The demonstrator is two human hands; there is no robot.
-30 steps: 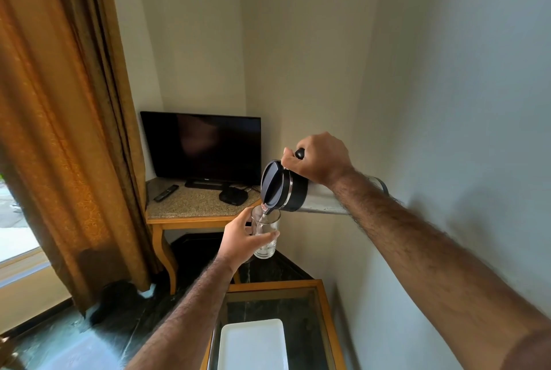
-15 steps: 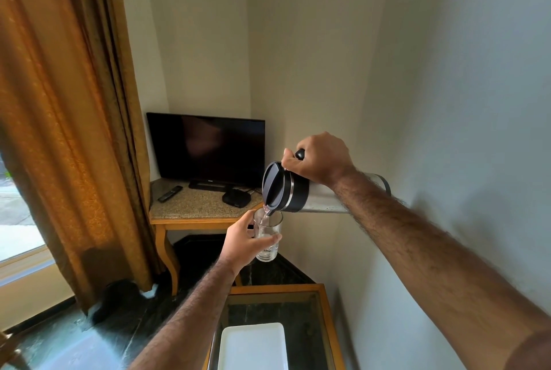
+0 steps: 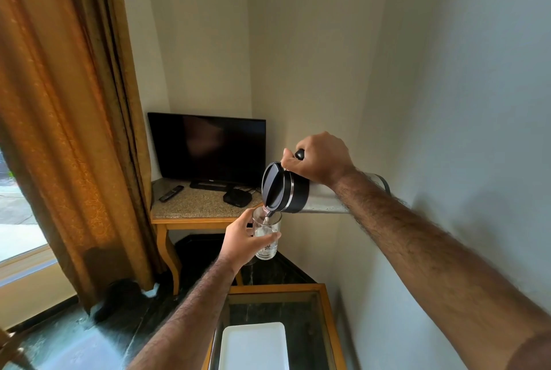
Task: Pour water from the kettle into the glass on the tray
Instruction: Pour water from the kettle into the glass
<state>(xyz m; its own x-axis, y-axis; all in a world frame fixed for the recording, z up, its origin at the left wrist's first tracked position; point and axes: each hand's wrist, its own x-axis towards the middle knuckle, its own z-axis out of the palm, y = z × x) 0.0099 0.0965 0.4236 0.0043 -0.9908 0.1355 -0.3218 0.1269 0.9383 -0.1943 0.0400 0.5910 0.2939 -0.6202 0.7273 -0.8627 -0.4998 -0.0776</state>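
Note:
My right hand grips the handle of a black kettle, which is tipped far over to the left with its spout down. A thin stream of water runs from the spout into a clear glass. My left hand holds that glass in the air just under the spout, fingers wrapped around its side. The glass holds some water. A white tray lies on the glass-topped table below, with nothing visible on it.
A grey wall ledge runs behind the kettle, with a round base at its right end. A television, a remote and a small black box sit on a corner stand. An orange curtain hangs on the left.
The view has drifted slightly to the left. The kettle stays tipped over the glass and the water in the glass has risen a little.

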